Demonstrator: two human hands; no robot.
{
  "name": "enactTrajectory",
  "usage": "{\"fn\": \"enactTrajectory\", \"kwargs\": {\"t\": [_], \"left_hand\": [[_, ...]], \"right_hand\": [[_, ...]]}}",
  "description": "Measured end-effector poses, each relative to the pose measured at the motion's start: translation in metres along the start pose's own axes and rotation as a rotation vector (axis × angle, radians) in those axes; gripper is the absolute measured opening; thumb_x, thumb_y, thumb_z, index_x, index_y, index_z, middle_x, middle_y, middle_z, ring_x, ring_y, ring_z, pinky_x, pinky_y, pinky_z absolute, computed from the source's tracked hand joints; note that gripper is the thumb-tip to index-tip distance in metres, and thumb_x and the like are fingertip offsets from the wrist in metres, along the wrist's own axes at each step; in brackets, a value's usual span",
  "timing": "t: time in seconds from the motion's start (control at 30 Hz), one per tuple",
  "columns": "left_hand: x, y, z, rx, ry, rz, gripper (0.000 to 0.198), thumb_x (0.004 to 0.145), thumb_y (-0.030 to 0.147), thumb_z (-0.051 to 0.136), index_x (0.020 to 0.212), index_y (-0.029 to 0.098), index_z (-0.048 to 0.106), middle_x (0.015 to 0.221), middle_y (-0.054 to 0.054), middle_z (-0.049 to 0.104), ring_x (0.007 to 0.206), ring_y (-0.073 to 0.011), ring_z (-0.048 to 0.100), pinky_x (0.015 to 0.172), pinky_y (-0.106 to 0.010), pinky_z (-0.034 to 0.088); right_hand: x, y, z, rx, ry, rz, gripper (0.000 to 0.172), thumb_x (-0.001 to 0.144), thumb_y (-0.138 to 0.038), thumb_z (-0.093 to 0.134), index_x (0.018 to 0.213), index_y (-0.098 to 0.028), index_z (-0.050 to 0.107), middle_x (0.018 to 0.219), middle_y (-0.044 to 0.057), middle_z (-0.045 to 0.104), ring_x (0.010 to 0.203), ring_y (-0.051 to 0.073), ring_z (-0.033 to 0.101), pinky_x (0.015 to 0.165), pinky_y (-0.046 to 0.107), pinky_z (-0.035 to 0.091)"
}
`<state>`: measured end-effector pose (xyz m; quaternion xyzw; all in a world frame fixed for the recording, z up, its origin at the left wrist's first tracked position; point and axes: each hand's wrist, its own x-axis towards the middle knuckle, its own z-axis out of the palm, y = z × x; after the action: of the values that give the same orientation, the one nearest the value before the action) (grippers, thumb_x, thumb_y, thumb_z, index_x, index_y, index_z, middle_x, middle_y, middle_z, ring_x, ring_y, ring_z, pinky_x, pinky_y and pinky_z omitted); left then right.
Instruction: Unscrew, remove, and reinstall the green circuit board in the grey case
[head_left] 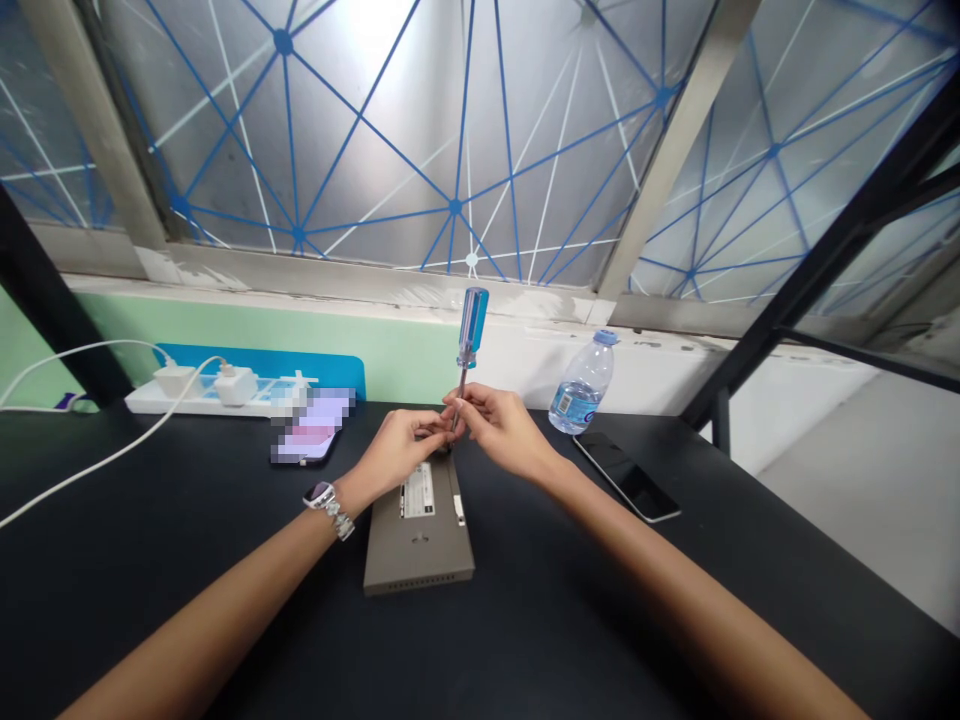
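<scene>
A screwdriver (472, 325) with a clear and blue handle stands nearly upright, handle up. My right hand (499, 425) pinches its metal shaft between thumb and fingers. Close against it, my left hand (412, 440) has thumb and fingertips pressed together at the shaft's lower end; anything small between them is hidden. The screwdriver's tip is also hidden by the fingers. Below both hands, a flat grey-brown box-shaped device (442, 545) lies on the black table (300, 620). It has a white label (418, 490) and a row of slots along its near edge.
A water bottle (583, 385) leans at the back right, with a dark-screened phone (630, 478) beside it. At the back left lie a lit phone (313, 425) and a white power strip (247, 395) with plugs and a cable (97, 470). Black metal posts (757, 340) flank the table.
</scene>
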<state>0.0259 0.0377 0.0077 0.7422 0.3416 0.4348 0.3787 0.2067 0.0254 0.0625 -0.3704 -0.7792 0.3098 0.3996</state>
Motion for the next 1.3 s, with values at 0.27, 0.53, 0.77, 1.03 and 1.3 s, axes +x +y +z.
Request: {"fn": "enactTrajectory", "kwargs": {"t": [0.27,0.53,0.77,1.03,1.3], "left_hand": [[0.001,0.001,0.002,-0.004,-0.017,0.020,0.017,0.088,0.029,0.064,0.091,0.014,0.071,0.090,-0.007,0.075,0.086,-0.0213,0.069,0.081,-0.031,0.053],[0.000,0.008,0.003,-0.071,-0.133,-0.016,0.027,0.092,0.032,0.056,0.088,0.011,0.072,0.085,-0.007,0.073,0.083,-0.0217,0.067,0.077,-0.031,0.050],[0.000,0.001,0.008,-0.072,0.057,-0.112,0.022,0.080,0.034,0.071,0.077,0.012,0.074,0.073,-0.005,0.073,0.070,-0.0219,0.066,0.066,-0.030,0.049],[0.002,0.011,0.006,-0.151,0.048,-0.049,0.014,0.082,0.028,0.070,0.083,0.014,0.070,0.084,-0.006,0.075,0.081,-0.0211,0.070,0.076,-0.031,0.054],[-0.030,0.030,-0.023,0.128,0.016,-0.077,0.024,0.088,0.033,0.063,0.106,0.018,0.069,0.105,-0.009,0.074,0.096,-0.0221,0.069,0.087,-0.037,0.054]], "right_hand": [[0.000,0.001,0.002,-0.171,0.137,-0.017,0.024,0.089,-0.034,0.062,0.072,-0.017,0.064,0.063,0.002,0.065,0.058,0.015,0.059,0.056,0.025,0.045],[-0.002,-0.004,-0.003,-0.208,0.032,-0.092,0.020,0.094,-0.029,0.054,0.085,-0.018,0.070,0.080,0.003,0.072,0.070,0.017,0.065,0.063,0.027,0.047],[0.002,0.000,-0.003,-0.077,-0.031,-0.035,0.021,0.095,-0.026,0.049,0.090,-0.017,0.067,0.111,0.008,0.072,0.079,0.016,0.067,0.070,0.029,0.051],[0.001,-0.005,-0.003,0.073,-0.006,-0.047,0.021,0.099,-0.028,0.044,0.111,-0.017,0.057,0.088,0.004,0.068,0.069,0.013,0.062,0.065,0.028,0.052],[-0.020,0.000,0.000,0.496,0.209,0.064,0.026,0.090,-0.040,0.062,0.098,-0.024,0.043,0.082,0.001,0.068,0.065,0.014,0.061,0.050,0.025,0.052]]}}
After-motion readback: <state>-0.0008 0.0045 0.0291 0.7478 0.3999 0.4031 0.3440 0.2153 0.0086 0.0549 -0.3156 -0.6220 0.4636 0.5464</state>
